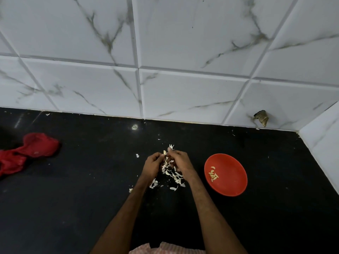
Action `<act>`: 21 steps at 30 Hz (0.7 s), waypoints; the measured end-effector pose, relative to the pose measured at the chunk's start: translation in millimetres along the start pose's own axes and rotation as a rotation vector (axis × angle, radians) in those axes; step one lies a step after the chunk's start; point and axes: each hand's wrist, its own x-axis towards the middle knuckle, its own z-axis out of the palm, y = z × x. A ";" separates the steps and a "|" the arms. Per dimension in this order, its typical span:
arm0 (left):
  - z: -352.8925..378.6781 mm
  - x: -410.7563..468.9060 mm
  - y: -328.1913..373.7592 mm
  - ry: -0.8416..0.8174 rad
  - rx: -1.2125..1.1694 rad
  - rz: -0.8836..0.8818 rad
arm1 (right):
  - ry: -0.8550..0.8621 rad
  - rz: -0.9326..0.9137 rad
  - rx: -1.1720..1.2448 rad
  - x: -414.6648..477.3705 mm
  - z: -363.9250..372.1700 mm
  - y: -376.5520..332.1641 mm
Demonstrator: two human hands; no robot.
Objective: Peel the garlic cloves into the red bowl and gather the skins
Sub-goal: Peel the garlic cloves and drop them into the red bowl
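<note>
A pale garlic clove [165,153] is pinched between my left hand [152,165] and my right hand [179,160], both held close together above the black counter [73,198]. Fingers of both hands curl round the clove. Under and just before the hands lies a loose heap of white garlic skins [173,176], with more flakes at the left wrist. The red bowl [226,174] stands to the right of my right forearm and holds several peeled cloves [213,176] near its left side.
A crumpled red cloth [27,153] lies at the far left of the counter. White marbled wall tiles [165,70] rise behind, and a tiled side wall [322,143] closes the right corner. Small skin scraps [137,155] are scattered about.
</note>
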 end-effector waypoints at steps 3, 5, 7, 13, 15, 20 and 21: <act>2.9 2.7 -3.5 0.021 0.088 0.046 | 0.052 -0.080 -0.116 1.1 5.0 0.5; 3.2 5.0 -5.1 0.039 0.083 0.046 | 0.054 -0.106 -0.089 1.5 5.1 3.0; 2.3 6.4 -5.1 0.049 0.041 0.041 | 0.039 -0.139 -0.069 1.6 3.9 5.2; 4.5 6.2 -2.6 0.039 0.094 0.068 | 0.079 -0.153 -0.099 6.1 0.8 4.7; 5.4 6.3 -1.8 0.041 0.070 0.054 | 0.085 -0.145 -0.110 6.6 -0.4 2.9; 10.3 -1.7 7.8 0.036 -0.107 -0.059 | 0.056 -0.158 -0.183 6.5 1.5 0.8; 10.0 -3.2 9.2 0.034 -0.134 -0.080 | 0.055 -0.165 -0.205 6.1 1.7 0.5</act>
